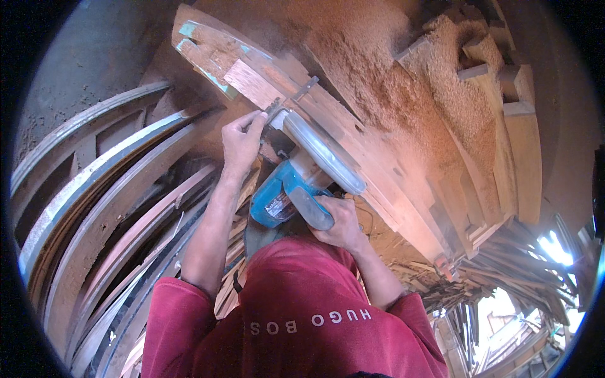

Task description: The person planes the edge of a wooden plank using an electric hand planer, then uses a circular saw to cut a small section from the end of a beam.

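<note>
A teal circular saw [272,196] with a silver blade guard [324,154] rests on a long wooden plank [384,189] that runs from far left to near right. My right hand [340,222] is wrapped around the saw's rear handle. At the saw's front end, my left hand [242,142] has its fingers closed on a small metal part by the base plate; which part is partly hidden. Just ahead of the saw lies a paler, pinkish strip of wood [255,83] on the plank. The blade itself is hidden by the guard.
Sawdust [378,63] is heaped beyond the plank, over stacked wood blocks [520,107] at the far right. Curved wooden frames [94,246] lean in a row at my left. Piled thin offcuts [504,258] lie at the right.
</note>
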Demonstrator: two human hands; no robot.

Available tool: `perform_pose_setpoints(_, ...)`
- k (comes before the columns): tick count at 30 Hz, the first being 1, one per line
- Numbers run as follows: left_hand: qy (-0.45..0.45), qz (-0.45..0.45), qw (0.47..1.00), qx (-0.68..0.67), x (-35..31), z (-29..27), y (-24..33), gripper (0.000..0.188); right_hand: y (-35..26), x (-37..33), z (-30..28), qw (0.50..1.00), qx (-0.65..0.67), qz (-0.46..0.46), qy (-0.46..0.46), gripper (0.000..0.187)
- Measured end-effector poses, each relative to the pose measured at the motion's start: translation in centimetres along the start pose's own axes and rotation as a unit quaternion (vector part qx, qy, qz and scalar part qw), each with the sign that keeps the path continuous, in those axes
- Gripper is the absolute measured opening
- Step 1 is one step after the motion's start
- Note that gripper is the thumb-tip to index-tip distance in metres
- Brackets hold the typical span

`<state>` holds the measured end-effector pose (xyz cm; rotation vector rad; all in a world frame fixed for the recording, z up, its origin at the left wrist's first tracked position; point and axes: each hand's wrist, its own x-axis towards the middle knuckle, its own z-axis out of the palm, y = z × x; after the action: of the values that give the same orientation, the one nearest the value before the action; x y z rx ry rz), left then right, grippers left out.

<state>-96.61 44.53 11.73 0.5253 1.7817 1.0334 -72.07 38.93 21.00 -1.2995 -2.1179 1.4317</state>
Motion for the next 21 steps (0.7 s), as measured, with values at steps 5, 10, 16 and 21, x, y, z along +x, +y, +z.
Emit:
perform_pose_setpoints(5, -0.01, -0.033, 0.999, -0.003, 0.6, -0.5, 0.5, 0.038, -0.4, 0.9, 0.3, 1.0, -0.001, -0.008, 0.01, 0.043)
perform_pose_setpoints(10, -0.01, -0.013, 1.0, 0.001, 1.3, -1.3, 0.8, 0.038, -1.0, 1.9, 0.5, 1.0, -0.002, 0.006, -0.006, 0.042)
perform_pose_setpoints(16, -0.011, -0.02, 1.0, -0.015, 2.6, -2.1, 0.3, 0.038, -1.4, 2.9, 1.2, 1.0, 0.004, -0.012, 0.01, 0.04)
perform_pose_setpoints(21, -0.005, -0.005, 1.0, -0.001, 3.2, -2.6, 0.7, 0.035, -2.0, 4.0, 1.3, 1.0, 0.015, -0.005, 0.002, 0.04)
